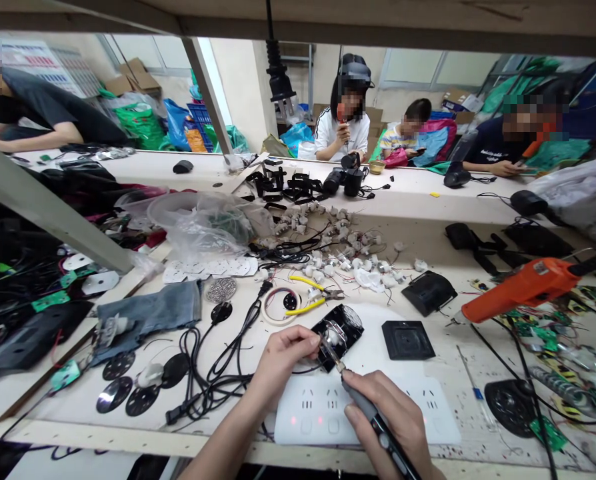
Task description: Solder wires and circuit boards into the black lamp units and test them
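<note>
My right hand (pixel 393 413) grips a dark pen-shaped soldering iron (pixel 365 408), its metal tip pointing up and left into an open black plastic housing (pixel 351 322). Inside that housing sits a shiny, silvery part. At the housing's left edge, my left hand (pixel 285 357) is closed in a pinch; what lies between its fingertips is too small to make out. Just below the housing, a white power strip (pixel 298 427) with red lights lies partly under my right hand. A square black cover (pixel 408 340) rests to the right.
Yellow-handled cutters (pixel 305 305) and a roll of tape (pixel 273 313) lie behind the housing. Black cords (pixel 203 373) coil at left. An orange tool (pixel 523 290) hangs at right over circuit boards. A slanted post (pixel 53 200) stands left. Several people sit across the bench.
</note>
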A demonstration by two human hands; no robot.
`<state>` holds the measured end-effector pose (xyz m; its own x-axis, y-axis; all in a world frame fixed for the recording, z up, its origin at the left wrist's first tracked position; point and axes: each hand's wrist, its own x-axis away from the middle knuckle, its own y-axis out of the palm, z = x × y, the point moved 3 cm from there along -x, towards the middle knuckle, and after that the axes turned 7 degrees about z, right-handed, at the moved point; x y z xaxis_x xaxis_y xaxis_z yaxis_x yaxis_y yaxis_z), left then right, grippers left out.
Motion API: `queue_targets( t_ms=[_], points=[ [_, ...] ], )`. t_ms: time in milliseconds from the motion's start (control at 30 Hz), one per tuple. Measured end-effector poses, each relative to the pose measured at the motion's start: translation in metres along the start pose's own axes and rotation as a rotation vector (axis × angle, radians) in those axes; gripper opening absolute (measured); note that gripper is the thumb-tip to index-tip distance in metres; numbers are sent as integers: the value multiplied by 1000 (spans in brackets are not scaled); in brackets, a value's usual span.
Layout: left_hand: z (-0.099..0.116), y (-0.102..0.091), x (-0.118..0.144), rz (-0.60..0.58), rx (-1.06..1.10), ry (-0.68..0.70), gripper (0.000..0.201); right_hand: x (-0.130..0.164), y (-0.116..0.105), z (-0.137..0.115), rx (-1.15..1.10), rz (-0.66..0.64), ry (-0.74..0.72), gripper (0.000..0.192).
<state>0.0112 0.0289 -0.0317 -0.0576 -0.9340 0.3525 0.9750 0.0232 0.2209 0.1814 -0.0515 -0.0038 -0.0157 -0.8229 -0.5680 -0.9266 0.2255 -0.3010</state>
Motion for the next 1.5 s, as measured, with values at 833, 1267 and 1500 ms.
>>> queue_targets(
  t_ms=[833,1267,1500],
  points=[
    [8,10,7,1,-262,197,23,-30,-9,17,137,-39,-179,38],
    [8,15,11,-20,-421,337,20,-44,18,18,271,-207,-267,33],
    [12,17,12,6,-514,392,21,-52,6,28,468,-65,-291,24]
  ],
)
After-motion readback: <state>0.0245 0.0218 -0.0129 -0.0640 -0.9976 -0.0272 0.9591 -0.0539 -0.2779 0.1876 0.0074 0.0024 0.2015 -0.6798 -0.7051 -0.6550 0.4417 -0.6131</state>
